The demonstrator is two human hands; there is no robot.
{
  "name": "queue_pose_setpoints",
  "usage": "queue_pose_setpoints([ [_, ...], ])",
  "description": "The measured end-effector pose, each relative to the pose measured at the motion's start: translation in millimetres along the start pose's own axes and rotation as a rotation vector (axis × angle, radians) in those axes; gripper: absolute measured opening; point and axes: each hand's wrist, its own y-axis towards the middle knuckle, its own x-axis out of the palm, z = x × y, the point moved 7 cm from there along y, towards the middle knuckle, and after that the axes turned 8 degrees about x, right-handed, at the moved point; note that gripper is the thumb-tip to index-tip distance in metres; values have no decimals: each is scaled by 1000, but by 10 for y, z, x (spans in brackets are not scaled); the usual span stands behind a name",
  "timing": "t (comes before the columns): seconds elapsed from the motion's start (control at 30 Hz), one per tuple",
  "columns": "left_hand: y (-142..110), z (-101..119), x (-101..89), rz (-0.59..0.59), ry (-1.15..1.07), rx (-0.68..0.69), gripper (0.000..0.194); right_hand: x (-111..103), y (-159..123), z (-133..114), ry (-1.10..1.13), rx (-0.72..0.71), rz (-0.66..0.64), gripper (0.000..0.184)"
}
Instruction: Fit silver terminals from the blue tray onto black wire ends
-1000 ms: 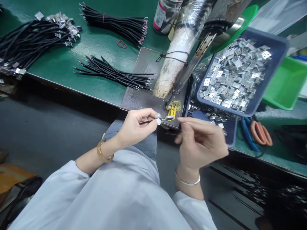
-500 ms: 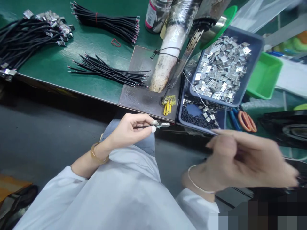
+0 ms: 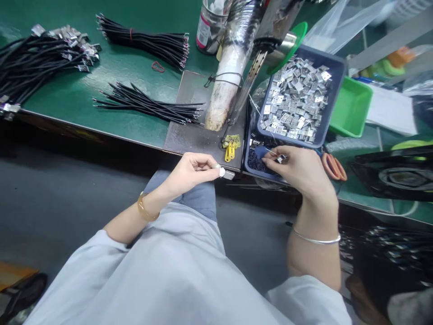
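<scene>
One metal connector [image 3: 229, 174], silvery and boxy (slightly tilted); left hand [image 3: 195, 174] pinches its end.

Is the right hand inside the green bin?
No, the right hand is at the lower blue tray, with the green bin farther over to the right.

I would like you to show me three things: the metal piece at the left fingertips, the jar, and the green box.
Metal piece [image 3: 229, 175]: head view, on its shiny outer end.
Jar [image 3: 203, 33]: head view, on its label.
Green box [image 3: 351, 107]: head view, on its bare inside.
</scene>
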Motion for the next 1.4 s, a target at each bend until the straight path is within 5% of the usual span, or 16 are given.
queue_pose_setpoints([
  [0.1,11,-45,-29,41,21,23,38,-30,-29,-54,60,68,-19,3],
  [0.33,24,-65,-52,132,37,133,28,-287,-316,-64,149,91,466,4],
  [0.57,-59,86,37,231,311,273,12,-274,-657,-236,603,-2,712,4],
  [0.93,-240,341,180,285,814,750,8,328,-642,-668,897,-105,387,8],
  [1.4,-270,365,198,267,894,817,9,343,-638,-802,827,-138,303,22],
])
